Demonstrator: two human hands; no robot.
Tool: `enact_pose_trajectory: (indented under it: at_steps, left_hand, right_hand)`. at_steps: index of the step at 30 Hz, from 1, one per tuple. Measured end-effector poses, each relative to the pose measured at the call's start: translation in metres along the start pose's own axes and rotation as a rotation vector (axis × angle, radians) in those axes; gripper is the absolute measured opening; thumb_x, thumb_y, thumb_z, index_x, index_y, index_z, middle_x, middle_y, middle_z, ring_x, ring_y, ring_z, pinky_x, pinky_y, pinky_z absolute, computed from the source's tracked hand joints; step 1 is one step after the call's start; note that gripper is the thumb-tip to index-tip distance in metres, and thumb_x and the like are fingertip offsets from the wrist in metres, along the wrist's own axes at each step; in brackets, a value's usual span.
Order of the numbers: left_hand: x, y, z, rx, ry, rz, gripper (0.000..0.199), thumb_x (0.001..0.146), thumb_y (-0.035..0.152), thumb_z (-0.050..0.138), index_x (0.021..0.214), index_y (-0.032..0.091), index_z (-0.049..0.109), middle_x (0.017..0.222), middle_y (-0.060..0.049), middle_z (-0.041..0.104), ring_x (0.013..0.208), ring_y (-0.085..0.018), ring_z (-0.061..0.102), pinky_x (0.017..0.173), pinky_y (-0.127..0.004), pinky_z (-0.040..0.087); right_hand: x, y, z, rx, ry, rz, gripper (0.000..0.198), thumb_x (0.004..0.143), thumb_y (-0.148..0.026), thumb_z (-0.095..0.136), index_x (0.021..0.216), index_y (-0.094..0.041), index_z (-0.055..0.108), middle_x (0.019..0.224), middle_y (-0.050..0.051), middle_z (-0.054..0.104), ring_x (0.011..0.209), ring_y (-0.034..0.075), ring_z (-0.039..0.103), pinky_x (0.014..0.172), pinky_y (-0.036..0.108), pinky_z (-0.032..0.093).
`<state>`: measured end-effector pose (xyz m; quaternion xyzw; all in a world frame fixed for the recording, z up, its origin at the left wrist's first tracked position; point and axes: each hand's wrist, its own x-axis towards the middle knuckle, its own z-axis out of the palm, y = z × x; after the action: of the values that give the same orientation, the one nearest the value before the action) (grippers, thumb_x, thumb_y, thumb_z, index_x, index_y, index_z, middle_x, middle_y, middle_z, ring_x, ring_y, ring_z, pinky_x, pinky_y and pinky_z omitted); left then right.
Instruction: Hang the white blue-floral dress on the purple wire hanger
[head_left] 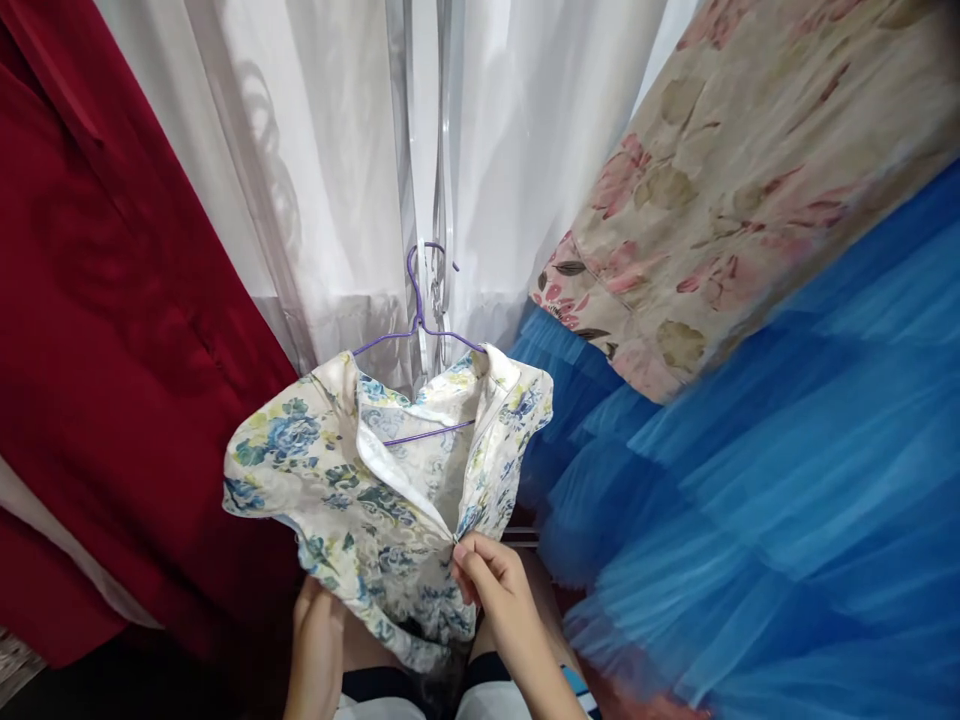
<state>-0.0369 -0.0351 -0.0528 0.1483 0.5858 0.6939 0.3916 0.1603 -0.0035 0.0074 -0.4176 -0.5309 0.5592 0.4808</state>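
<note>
A white sleeveless floral top [390, 540] with blue and yellow-green flowers hangs on a thin purple hanger [417, 310]. Its front is parted in a V at the neck, showing a white lining. At the foot of that V, my right hand [491, 575] is closed in a pinch on the top's front edge; a small fastener may be between the fingertips, too small to make out. My left hand [318, 635] is at the lower left side of the top, touching it, with its fingers hidden behind the cloth.
White curtain-like cloth [337, 150] and pale hanging ribbons [425, 120] are behind the hanger. Dark red fabric [135, 330] hangs at left. On the right are a beige garment with pink flowers [675, 220] and layered blue tulle [750, 500]. My knees are below the top.
</note>
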Motion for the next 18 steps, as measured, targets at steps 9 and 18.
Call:
enact_pose_trajectory:
  at_steps: [9,18]
  left_hand:
    - [-0.041,-0.002,0.032,0.192,-0.194,0.426,0.027,0.082,0.038,0.069,0.103,0.022,0.062,0.104,-0.006,0.065,0.102,-0.025,0.062,0.093,-0.033,0.048]
    - [-0.031,-0.01,0.058,0.419,-0.583,0.553,0.023,0.092,0.032,0.055,0.107,0.019,0.065,0.102,-0.01,0.071,0.098,-0.026,0.067,0.086,-0.033,0.052]
  right_hand:
    - [-0.009,0.007,0.02,0.162,-0.064,0.086,0.033,0.086,-0.042,0.057,0.064,-0.017,0.057,0.046,-0.006,0.041,0.043,0.009,0.034,0.046,0.023,0.023]
    - [-0.005,-0.014,0.024,0.046,-0.073,0.076,0.045,0.085,-0.055,0.063,0.066,-0.014,0.062,0.045,-0.005,0.044,0.043,0.008,0.036,0.045,0.022,0.024]
